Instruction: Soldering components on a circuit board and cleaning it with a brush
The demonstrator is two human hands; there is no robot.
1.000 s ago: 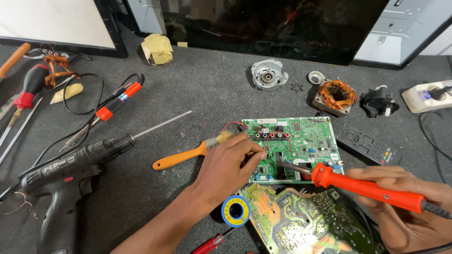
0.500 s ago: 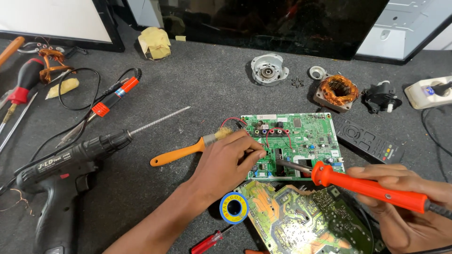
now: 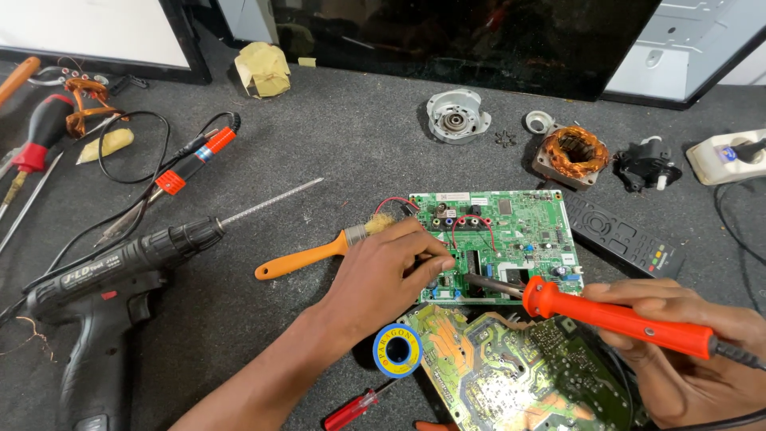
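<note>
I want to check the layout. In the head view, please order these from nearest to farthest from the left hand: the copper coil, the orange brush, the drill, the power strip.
From the left hand:
1. Orange brush, touching the hand, on its left.
2. Drill, further left on the mat.
3. Copper coil, up and to the right, beyond the green board.
4. Power strip, at the far right edge.

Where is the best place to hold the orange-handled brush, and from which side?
Probably by the orange handle, from the left. It lies flat on the mat, pointing left and free, while the bristle end is beside the left hand and the green board.
</note>
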